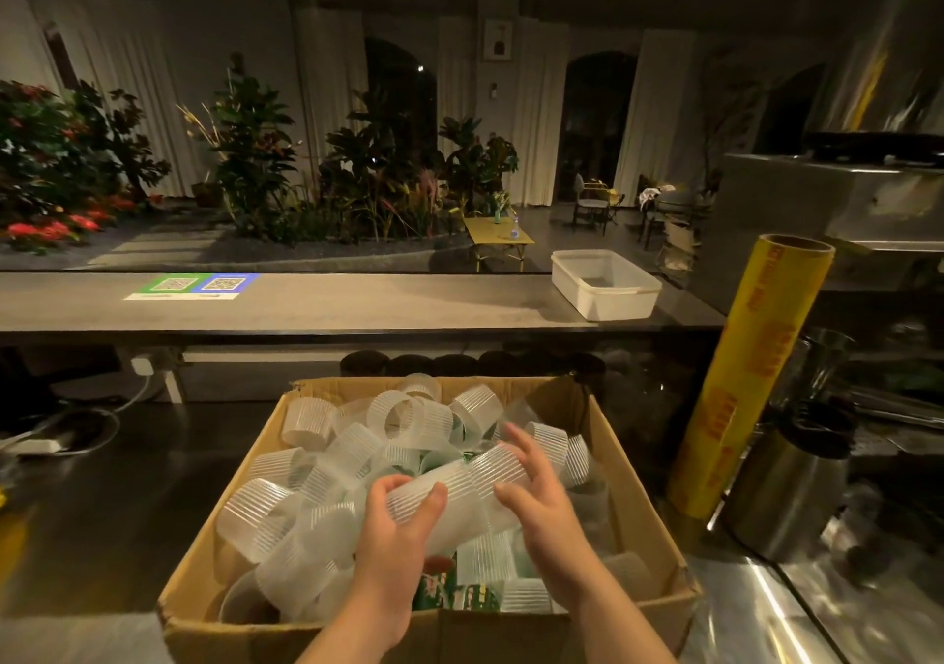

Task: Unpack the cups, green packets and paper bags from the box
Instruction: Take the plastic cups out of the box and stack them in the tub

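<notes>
Dim counter (357, 300) with a white tub (603, 285) and leafy plants (255, 147) behind runs across the background; below it, on a dark worktop (127, 510), sits an open cardboard box (631, 464) heaped with ribbed translucent cups (255, 515). Over the box the left hand (393, 535) curls fingers and thumb round one end of a stacked sleeve of cups (475, 479), while the blurred right hand (541, 505) lies against the other end, fingers spread wide. Green packets (449, 593) show only as a patch under the cups near the box's front wall, both forearms are cut off below, and a yellow cling-film roll (751, 382) stands beside the box.
</notes>
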